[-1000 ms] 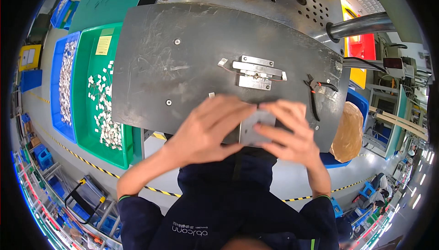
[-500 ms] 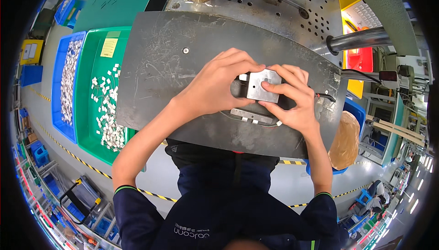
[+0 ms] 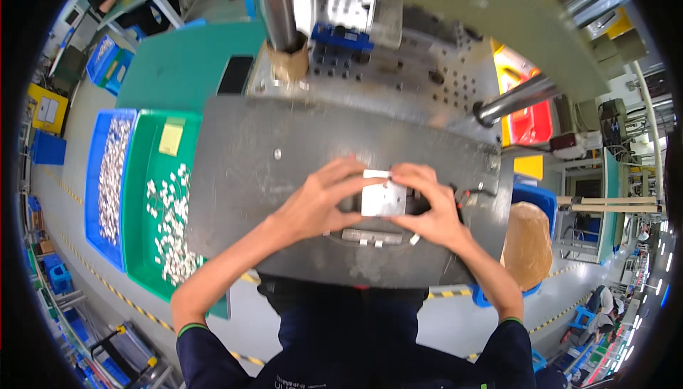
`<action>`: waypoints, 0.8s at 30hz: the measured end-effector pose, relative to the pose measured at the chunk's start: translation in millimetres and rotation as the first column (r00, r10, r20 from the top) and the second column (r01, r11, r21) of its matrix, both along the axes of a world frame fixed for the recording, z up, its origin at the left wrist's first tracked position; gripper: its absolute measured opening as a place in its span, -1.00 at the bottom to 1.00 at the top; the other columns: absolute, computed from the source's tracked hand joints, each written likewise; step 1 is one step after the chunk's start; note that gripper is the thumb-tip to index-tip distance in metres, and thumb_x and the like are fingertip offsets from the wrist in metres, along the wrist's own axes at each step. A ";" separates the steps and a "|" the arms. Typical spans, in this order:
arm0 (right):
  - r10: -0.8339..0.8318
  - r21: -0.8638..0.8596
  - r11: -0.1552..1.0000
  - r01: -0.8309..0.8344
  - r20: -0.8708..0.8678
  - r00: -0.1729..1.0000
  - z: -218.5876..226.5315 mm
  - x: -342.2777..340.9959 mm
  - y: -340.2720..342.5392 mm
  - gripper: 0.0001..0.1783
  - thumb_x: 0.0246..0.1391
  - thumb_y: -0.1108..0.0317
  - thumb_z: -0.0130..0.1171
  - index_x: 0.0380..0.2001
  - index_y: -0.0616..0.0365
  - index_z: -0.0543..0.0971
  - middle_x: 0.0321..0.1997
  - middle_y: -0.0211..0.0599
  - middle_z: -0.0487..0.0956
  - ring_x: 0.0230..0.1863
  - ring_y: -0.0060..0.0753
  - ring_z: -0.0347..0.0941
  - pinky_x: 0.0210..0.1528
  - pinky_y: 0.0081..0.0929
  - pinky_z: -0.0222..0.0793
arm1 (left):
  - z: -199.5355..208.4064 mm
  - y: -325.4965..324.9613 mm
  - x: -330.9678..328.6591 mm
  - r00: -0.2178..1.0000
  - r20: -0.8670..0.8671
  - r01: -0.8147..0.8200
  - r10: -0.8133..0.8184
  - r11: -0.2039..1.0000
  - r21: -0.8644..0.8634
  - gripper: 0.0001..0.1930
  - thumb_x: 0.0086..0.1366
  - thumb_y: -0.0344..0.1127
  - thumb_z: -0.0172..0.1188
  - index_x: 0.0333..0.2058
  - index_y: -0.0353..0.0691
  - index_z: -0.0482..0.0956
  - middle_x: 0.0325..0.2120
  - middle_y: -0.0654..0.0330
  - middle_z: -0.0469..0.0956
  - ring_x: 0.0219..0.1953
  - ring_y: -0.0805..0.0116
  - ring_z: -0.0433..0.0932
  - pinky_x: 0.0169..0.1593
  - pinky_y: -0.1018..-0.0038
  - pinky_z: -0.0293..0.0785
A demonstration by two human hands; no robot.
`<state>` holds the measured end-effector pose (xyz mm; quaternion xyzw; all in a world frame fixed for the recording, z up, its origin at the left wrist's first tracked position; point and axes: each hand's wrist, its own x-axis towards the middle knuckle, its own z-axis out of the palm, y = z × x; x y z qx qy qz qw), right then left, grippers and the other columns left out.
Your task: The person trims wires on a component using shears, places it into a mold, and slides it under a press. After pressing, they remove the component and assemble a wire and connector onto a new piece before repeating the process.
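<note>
A square, silvery metal block [image 3: 384, 200] with small holes sits on the dark grey worktop. My left hand [image 3: 316, 200] grips its left side, fingers at the far corner and thumb by the near one. From the right, my right hand [image 3: 440, 217] holds the same block, fingers over its far edge and thumb along the near edge. Just nearer to me lies a slim metal bar [image 3: 371, 237] with small white connectors along its near side. Whatever is under the block is hidden.
Left of the dark worktop [image 3: 249, 147] stand a green bin [image 3: 146, 176] of white-ended leads and a blue bin [image 3: 91, 183] full of small white parts. A perforated metal press bed [image 3: 398, 69] and steel posts rise beyond. Brown paper lines a blue bin [image 3: 528, 247] at right.
The view has tilted up, so worktop and hands sit lower in it. My right fingers, earlier on the block's top face, are now at its far edge. Both hands still hold the block.
</note>
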<state>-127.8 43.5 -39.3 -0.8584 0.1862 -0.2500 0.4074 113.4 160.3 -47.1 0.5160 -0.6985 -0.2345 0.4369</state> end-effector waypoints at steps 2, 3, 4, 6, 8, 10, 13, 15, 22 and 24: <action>-0.009 0.055 0.998 0.006 0.066 0.998 8.8 3.1 -5.9 -0.28 -0.26 0.48 0.69 0.05 0.08 0.60 0.21 -0.02 0.62 0.29 0.02 0.52 0.31 -0.10 0.45 | 7.3 -12.4 1.6 1.000 -0.008 0.016 -0.016 1.000 -0.025 -0.35 -0.09 -0.41 0.60 0.09 -0.14 0.70 0.02 0.05 0.65 0.11 -0.03 0.61 0.36 0.04 0.45; -0.015 0.035 0.999 0.012 0.079 0.997 17.8 3.7 -12.5 -0.28 -0.26 0.48 0.69 0.05 0.08 0.60 0.21 -0.02 0.62 0.29 0.02 0.52 0.31 -0.10 0.45 | 18.1 -21.4 2.8 1.000 0.005 0.023 -0.023 0.999 -0.045 -0.35 -0.09 -0.41 0.60 0.09 -0.14 0.70 0.02 0.05 0.65 0.11 -0.03 0.61 0.36 0.04 0.45; -0.027 -0.013 1.000 0.028 0.104 0.994 25.6 8.1 -26.7 -0.31 -0.24 0.44 0.68 0.05 0.09 0.61 0.21 -0.04 0.62 0.27 0.01 0.54 0.31 -0.14 0.45 | 31.9 -34.6 8.8 1.000 0.031 0.003 0.000 0.994 -0.107 -0.35 -0.09 -0.39 0.61 0.09 -0.14 0.70 0.00 0.05 0.66 0.11 -0.02 0.62 0.36 0.03 0.45; -0.060 -0.078 0.994 0.076 0.194 0.979 37.6 21.1 -63.8 -0.34 -0.24 0.38 0.67 0.02 0.09 0.64 0.22 -0.05 0.63 0.26 -0.06 0.57 0.31 -0.20 0.46 | 59.6 -73.4 23.0 0.996 0.086 0.016 0.003 0.975 -0.223 -0.35 -0.09 -0.32 0.62 0.08 -0.16 0.71 -0.02 0.01 0.68 0.10 -0.01 0.63 0.36 0.02 0.44; -0.109 0.023 0.994 0.107 0.143 0.984 57.0 40.5 -108.6 -0.28 -0.28 0.47 0.71 0.03 0.23 0.60 0.25 -0.11 0.58 0.30 -0.25 0.48 0.38 -0.22 0.34 | 86.2 -121.4 41.9 0.996 0.093 0.022 0.001 0.970 -0.244 -0.34 -0.08 -0.28 0.63 0.08 -0.24 0.70 0.00 -0.02 0.69 0.07 0.02 0.66 0.35 0.08 0.42; -0.218 0.075 0.975 0.207 0.197 0.956 73.0 50.5 -158.7 -0.22 -0.32 0.51 0.72 0.08 0.25 0.61 0.18 -0.23 0.62 0.24 -0.30 0.49 0.36 -0.28 0.34 | 102.8 -177.6 49.6 0.999 0.005 0.050 -0.050 0.977 -0.207 -0.35 -0.02 -0.14 0.64 0.06 -0.25 0.70 -0.03 0.08 0.73 0.04 0.15 0.67 0.27 0.25 0.47; -0.353 0.143 0.923 0.358 -0.059 0.934 96.6 70.0 -191.1 -0.32 -0.18 0.26 0.68 0.06 0.22 0.66 0.10 -0.27 0.66 0.15 -0.29 0.54 0.26 -0.30 0.41 | 102.3 -229.1 70.1 0.996 0.087 -0.003 -0.009 0.991 0.135 -0.34 0.08 0.00 0.60 0.11 -0.19 0.67 0.06 0.09 0.68 0.08 0.14 0.61 0.19 0.25 0.49; -0.328 0.113 0.938 0.328 -0.025 0.944 87.3 78.2 -200.2 -0.30 -0.17 0.18 0.68 0.06 0.21 0.66 0.10 -0.26 0.67 0.14 -0.29 0.54 0.24 -0.30 0.42 | 91.0 -237.1 76.8 0.996 0.090 0.001 -0.007 0.998 0.065 -0.34 0.09 0.00 0.58 0.12 -0.18 0.66 0.06 0.09 0.67 0.09 0.13 0.60 0.18 0.24 0.49; -0.430 -0.155 0.893 0.423 -0.014 0.903 84.9 67.3 -192.4 -0.34 -0.09 0.09 0.65 0.03 0.20 0.66 0.05 -0.19 0.70 0.12 -0.18 0.56 0.25 -0.24 0.40 | 91.9 -209.2 47.1 0.936 0.218 -0.263 0.275 0.961 -0.084 -0.53 0.18 -0.12 0.47 0.03 -0.20 0.69 -0.02 -0.03 0.67 -0.01 -0.04 0.61 0.17 0.16 0.49; -0.462 -0.176 0.874 0.453 -0.013 0.887 77.8 74.4 -193.0 -0.38 -0.08 0.12 0.64 0.01 0.19 0.66 0.04 -0.18 0.70 0.11 -0.16 0.56 0.26 -0.23 0.39 | 74.7 -175.7 47.2 0.974 0.142 -0.085 0.176 0.867 -0.491 -0.61 0.19 -0.28 0.39 0.01 -0.20 0.70 -0.14 0.02 0.69 -0.10 0.00 0.63 0.08 0.17 0.53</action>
